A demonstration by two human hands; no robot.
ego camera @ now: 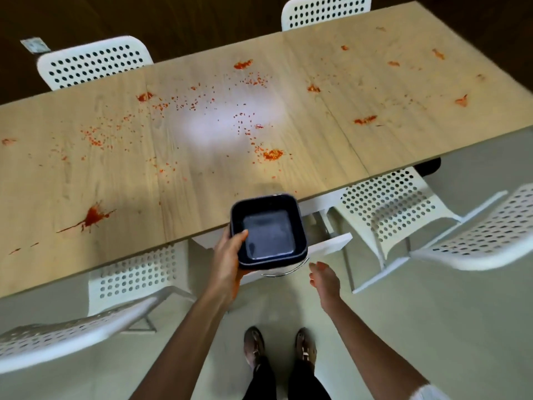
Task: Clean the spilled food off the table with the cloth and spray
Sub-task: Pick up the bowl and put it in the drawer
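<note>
a view from above looks down at a long light wooden table (202, 180) dotted with spilled food (272, 154): orange-red crumbs scattered across the middle, small clumps toward the far and right parts, and a dark red splatter (93, 217) near the front left edge. the left hand (229, 259) holds a dark square container (268, 230) at the table's near edge, thumb hooked over its rim and fingers curled around the side; the container looks empty inside. the right hand (324, 280) hangs just beside and below it, fingers relaxed and loosely spread, holding nothing. white perforated chairs (386, 209) stand around the table. the person's shoes (305, 349) show on the pale floor (432, 327) below.
</note>
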